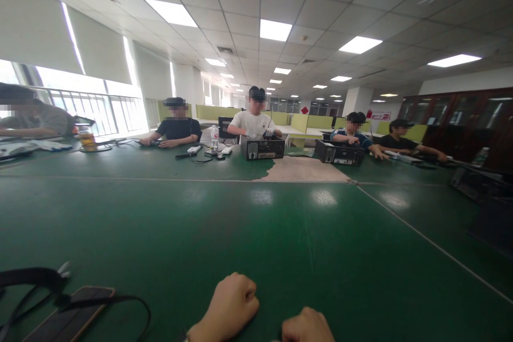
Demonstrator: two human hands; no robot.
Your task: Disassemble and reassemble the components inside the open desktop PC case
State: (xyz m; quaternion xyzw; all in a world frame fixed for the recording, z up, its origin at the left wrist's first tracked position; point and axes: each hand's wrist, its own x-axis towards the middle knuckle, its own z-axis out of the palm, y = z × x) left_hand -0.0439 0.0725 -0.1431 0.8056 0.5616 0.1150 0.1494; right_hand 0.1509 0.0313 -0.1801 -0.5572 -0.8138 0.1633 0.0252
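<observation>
My left hand (231,303) rests on the green tabletop (192,235) at the bottom middle, its fingers curled into a loose fist with nothing showing in it. To its right, lower down, is my right hand (308,326), also curled closed and partly cut off by the bottom edge. A gap separates the two hands. Left of them lies a dark phone (74,312) with a brownish edge, and black straps (34,280) lie partly over it.
Across the table, one gloved person (253,122) works at an open computer case (262,148). Another case (340,154) stands to the right before a second person. Further people sit along the far side. A bottle (215,140) and a jar of amber liquid (87,139) stand there. Dark equipment (481,184) sits far right.
</observation>
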